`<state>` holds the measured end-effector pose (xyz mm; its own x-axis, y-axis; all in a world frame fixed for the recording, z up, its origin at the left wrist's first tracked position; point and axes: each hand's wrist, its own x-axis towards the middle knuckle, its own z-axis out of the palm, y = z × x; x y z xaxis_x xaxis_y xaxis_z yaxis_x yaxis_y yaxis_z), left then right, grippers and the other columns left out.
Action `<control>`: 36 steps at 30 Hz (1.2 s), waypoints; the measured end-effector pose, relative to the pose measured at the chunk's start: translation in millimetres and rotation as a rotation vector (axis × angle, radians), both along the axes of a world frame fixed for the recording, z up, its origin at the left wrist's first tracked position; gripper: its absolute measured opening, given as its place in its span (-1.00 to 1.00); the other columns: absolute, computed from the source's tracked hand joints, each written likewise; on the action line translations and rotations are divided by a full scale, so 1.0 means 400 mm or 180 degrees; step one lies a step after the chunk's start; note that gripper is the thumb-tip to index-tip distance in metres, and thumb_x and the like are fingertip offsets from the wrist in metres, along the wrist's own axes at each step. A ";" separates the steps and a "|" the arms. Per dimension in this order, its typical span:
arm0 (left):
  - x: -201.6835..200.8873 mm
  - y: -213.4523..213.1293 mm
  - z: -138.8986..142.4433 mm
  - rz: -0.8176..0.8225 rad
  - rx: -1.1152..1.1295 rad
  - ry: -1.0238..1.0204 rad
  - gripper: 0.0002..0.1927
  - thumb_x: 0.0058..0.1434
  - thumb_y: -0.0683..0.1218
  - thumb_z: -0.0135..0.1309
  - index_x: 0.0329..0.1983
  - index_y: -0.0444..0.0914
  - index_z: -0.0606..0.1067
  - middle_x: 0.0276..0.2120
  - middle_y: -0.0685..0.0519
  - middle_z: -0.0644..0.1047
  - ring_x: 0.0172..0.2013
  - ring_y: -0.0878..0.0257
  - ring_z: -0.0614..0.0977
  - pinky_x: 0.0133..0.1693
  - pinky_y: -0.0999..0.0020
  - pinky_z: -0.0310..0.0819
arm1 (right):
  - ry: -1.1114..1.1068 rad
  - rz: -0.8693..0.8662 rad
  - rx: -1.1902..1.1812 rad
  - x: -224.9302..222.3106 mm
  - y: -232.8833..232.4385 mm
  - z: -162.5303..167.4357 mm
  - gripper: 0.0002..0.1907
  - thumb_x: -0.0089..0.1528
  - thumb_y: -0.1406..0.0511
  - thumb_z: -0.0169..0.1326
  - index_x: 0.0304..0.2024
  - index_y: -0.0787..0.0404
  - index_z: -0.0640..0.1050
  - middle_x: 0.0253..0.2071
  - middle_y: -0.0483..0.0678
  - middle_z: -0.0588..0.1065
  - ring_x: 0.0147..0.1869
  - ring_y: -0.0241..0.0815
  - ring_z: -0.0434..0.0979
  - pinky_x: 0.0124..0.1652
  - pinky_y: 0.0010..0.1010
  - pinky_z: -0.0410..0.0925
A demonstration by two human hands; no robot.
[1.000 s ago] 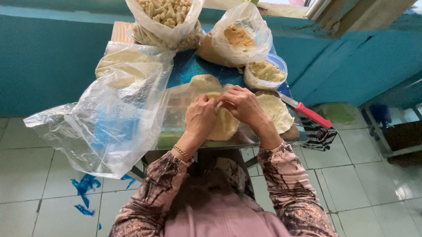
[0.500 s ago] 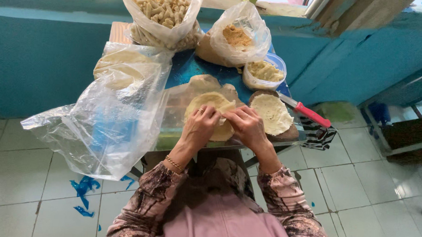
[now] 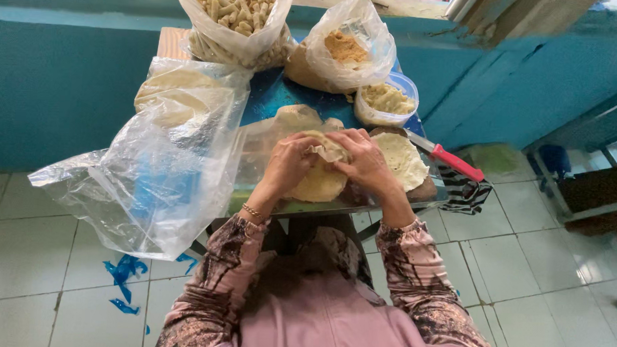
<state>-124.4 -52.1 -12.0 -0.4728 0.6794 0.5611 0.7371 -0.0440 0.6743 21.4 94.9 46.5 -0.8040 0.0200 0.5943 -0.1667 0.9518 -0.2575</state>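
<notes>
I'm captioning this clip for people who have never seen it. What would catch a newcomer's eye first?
Both hands, the left hand and right hand, meet at the middle of the small table, pinching a thin round dough sheet. At the far edge stands a bag of rolled snacks, and a big clear plastic bag spills off the left side.

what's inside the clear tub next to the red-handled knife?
The clear tub holds pale yellow, crumbly filling, heaped to about the rim. The tub's bottom is covered by the filling, and a plastic bag of brownish crumbs hides its far-left edge.
</notes>
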 end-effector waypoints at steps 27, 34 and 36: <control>-0.038 -0.026 0.032 -0.0701 0.0072 0.0444 -0.81 0.08 -0.27 0.12 -0.23 -0.25 0.57 -0.25 -0.10 0.57 -0.17 -0.12 0.62 -0.15 0.12 0.50 | -0.0717 -0.0565 -0.1356 -0.004 -0.046 -0.016 -0.80 0.29 0.23 0.15 -0.13 0.20 0.62 -0.35 0.03 0.58 -0.33 -0.19 0.60 -0.33 -0.37 0.43; 0.059 -0.100 0.098 0.0712 0.0589 0.1079 -0.44 0.00 -0.20 0.20 0.13 -0.28 0.43 -0.06 -0.19 0.50 -0.08 -0.17 0.57 -0.14 0.07 0.48 | -0.0699 -0.0497 -0.2075 -0.054 0.004 -0.084 -0.77 0.33 0.20 0.19 -0.20 0.26 0.62 -0.46 -0.12 0.53 -0.40 -0.42 0.43 -0.39 -0.47 0.37; 0.122 -0.122 0.094 0.0930 0.0428 0.0320 -0.63 0.15 -0.10 0.22 -0.01 -0.30 0.45 -0.17 -0.13 0.50 -0.17 -0.08 0.59 -0.18 0.08 0.49 | -0.0782 -0.0365 -0.2739 -0.084 0.021 -0.107 -0.77 0.32 0.21 0.19 -0.23 0.28 0.61 -0.43 -0.19 0.53 -0.41 -0.46 0.43 -0.43 -0.51 0.36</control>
<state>-75.5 -101.1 25.6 -0.5743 0.4400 0.6903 0.7942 0.0952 0.6001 -12.2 103.2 3.7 -0.8721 0.4663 0.1485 0.0711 0.4209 -0.9043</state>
